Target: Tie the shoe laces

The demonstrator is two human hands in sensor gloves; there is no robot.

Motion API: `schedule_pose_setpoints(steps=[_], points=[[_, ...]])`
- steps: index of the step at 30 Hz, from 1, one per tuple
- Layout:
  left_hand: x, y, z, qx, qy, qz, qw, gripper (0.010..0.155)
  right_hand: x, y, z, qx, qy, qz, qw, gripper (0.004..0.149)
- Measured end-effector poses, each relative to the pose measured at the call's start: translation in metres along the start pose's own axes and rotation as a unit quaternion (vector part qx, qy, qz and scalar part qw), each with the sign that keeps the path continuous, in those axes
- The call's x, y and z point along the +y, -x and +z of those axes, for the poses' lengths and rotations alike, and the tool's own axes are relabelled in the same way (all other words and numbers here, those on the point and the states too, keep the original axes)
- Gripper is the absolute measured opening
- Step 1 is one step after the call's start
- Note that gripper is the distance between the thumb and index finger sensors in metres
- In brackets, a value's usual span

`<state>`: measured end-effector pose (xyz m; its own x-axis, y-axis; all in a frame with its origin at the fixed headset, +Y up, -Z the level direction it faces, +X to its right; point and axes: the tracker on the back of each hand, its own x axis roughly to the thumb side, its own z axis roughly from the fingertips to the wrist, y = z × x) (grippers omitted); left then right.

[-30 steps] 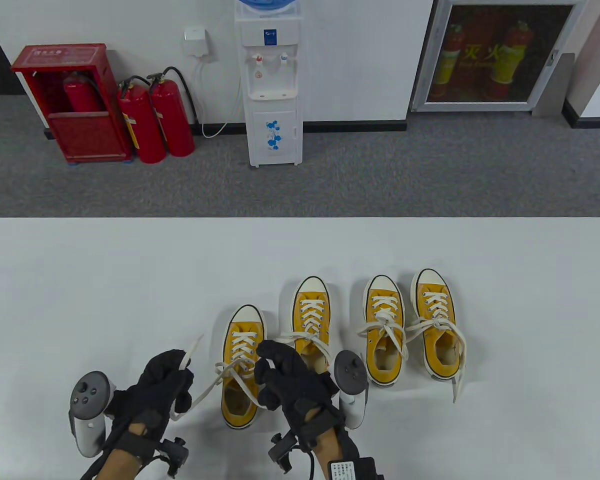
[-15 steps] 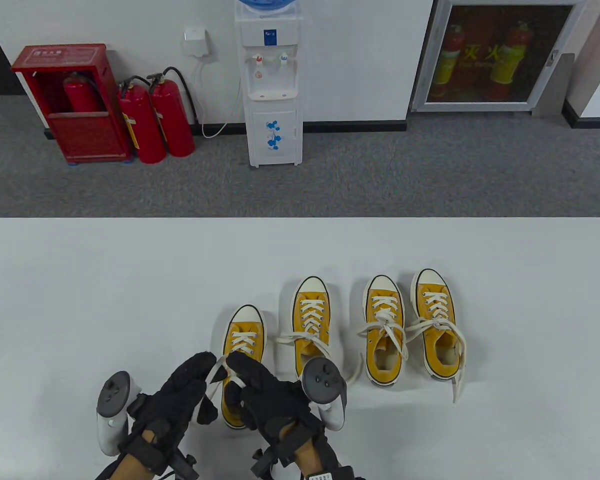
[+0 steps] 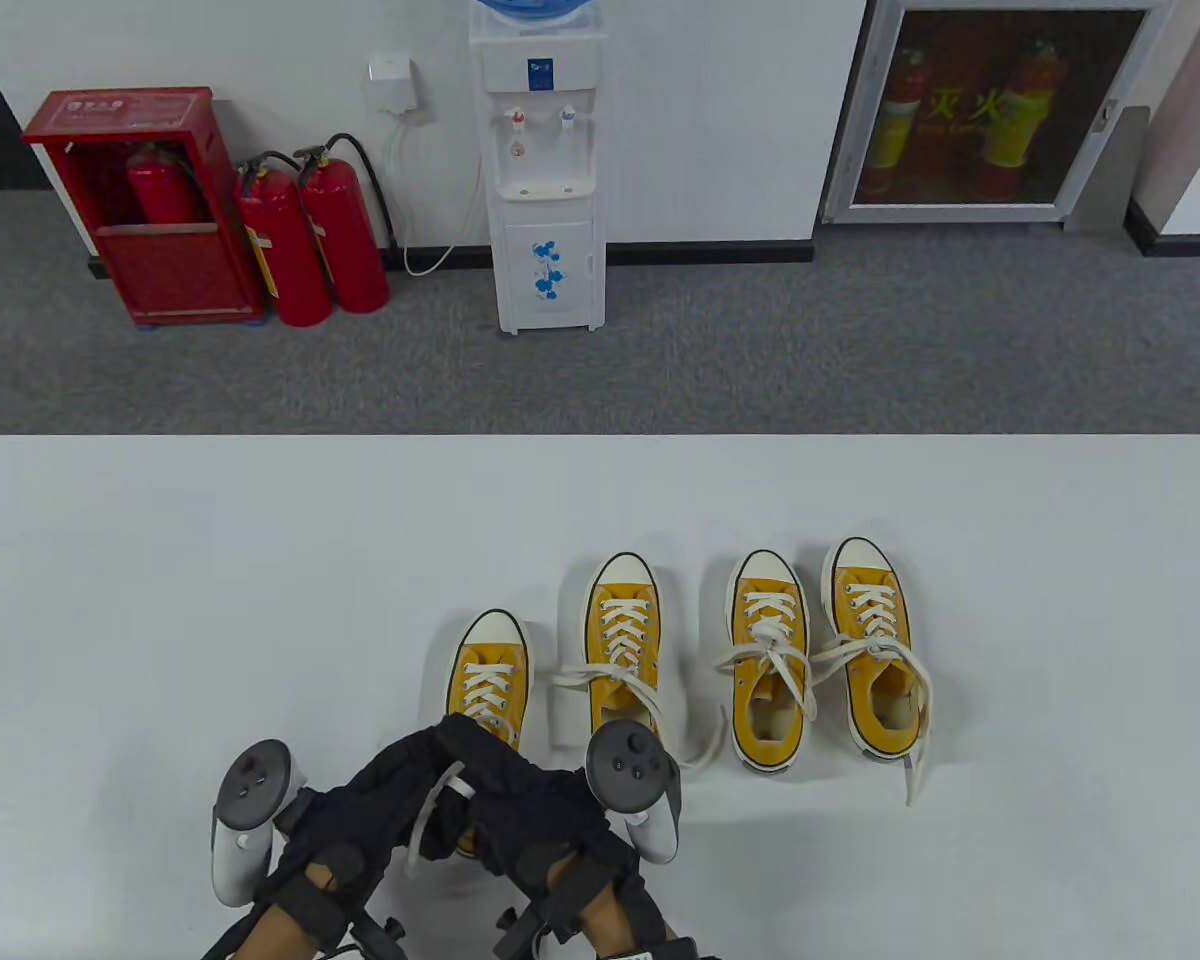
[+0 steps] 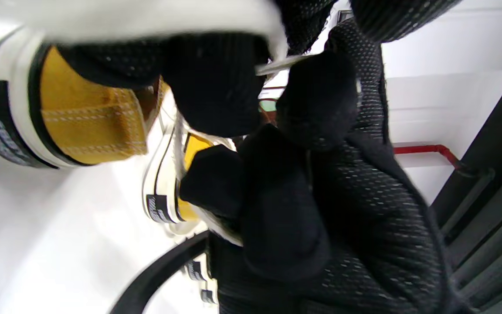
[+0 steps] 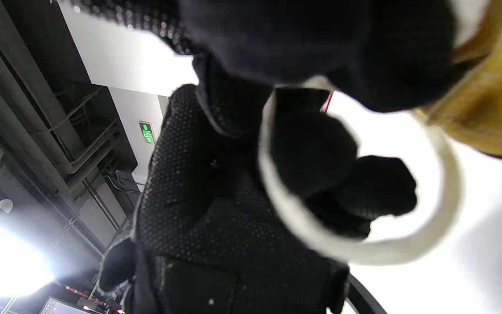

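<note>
Nearest, both gloved hands meet over the heel end of the leftmost yellow sneaker (image 3: pixel 488 668), fingertips together. Left hand (image 3: pixel 380 800) and right hand (image 3: pixel 520 800) each pinch its white lace (image 3: pixel 440 800), which curls in a loop around the right fingers (image 5: pixel 312 152). Beyond stands a second sneaker (image 3: pixel 621 640), its laces loose, then a tied pair (image 3: pixel 820 650) on the white table (image 3: pixel 160 600).
</note>
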<state>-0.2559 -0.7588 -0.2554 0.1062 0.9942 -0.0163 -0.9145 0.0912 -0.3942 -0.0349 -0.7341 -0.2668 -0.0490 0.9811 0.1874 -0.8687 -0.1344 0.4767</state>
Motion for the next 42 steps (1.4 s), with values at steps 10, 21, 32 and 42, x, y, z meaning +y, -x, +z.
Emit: schedule_pose_setpoints(steps=[10, 21, 32, 42], points=[[0.0, -0.005, 0.002, -0.009, -0.024, -0.025, 0.999, 0.057, -0.003, 0.0, 0.002, 0.008, -0.001, -0.012, 1.0, 0.061], [0.003, -0.023, 0.008, -0.048, -0.067, -0.167, 0.983, 0.05, -0.009, 0.002, 0.004, 0.008, 0.006, -0.025, 1.0, 0.063], [-0.004, -0.029, 0.008, -0.06, -0.059, -0.293, 0.952, 0.049, -0.016, 0.003, 0.005, 0.011, 0.019, -0.038, 0.999, 0.065], [-0.002, -0.025, 0.007, -0.05, -0.037, -0.239, 0.969, 0.039, -0.032, 0.004, 0.008, 0.011, 0.066, 0.005, 0.998, 0.063]])
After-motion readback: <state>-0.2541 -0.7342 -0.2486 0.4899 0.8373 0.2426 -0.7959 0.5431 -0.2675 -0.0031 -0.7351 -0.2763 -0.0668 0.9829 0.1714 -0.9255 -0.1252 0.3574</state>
